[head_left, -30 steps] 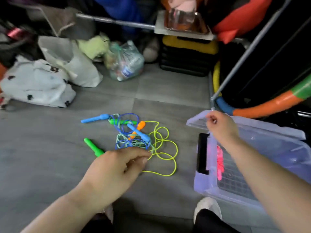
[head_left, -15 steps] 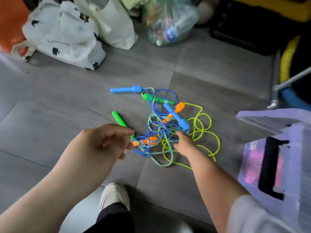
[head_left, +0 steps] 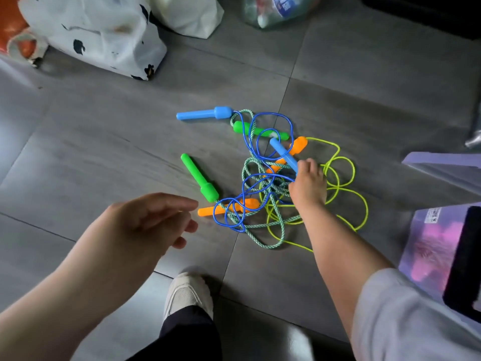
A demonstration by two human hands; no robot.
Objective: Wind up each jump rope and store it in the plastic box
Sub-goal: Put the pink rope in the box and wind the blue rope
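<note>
1. A white shoe (head_left: pixel 187 293) stands on the grey tiled floor (head_left: pixel 78 152) at bottom centre.
2. Lower left, the left hand (head_left: pixel 145 225) hovers above the floor, fingers loosely spread, holding nothing.
3. At the right edge sits the clear plastic box (head_left: pixel 426 246), with something pink inside.
4. In mid-frame the jump ropes (head_left: pixel 256 175) lie tangled on the floor. The right hand (head_left: pixel 308 186) reaches in, fingers curled on the lower end of a blue handle (head_left: pixel 282 152).
5. A spotted white bag (head_left: pixel 99 35) lies upper left.
</note>
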